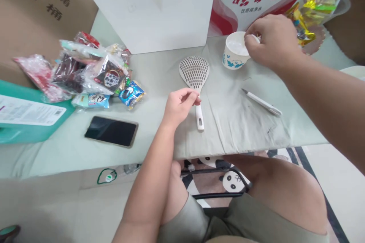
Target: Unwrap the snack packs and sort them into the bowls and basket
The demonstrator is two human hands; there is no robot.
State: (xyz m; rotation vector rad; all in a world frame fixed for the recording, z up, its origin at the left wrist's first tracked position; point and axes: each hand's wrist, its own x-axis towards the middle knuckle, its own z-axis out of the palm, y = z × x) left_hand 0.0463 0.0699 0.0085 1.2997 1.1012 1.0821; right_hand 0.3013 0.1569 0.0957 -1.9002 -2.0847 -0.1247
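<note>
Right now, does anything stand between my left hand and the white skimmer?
Nothing visible does. Your left hand overlaps the neck of the white skimmer; whether they touch, I can't tell.

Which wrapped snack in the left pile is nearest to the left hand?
The deep blue packet, farthest right there; the other snacks lie farther from the left hand.

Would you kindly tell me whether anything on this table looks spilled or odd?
Only small things: the pale tablecloth is creased between the perforated skimmer and the white pen, and dark marks near the pen stand out on plain fabric; whether they are stains, I cannot tell. No spill shows around the paper cup.
</note>
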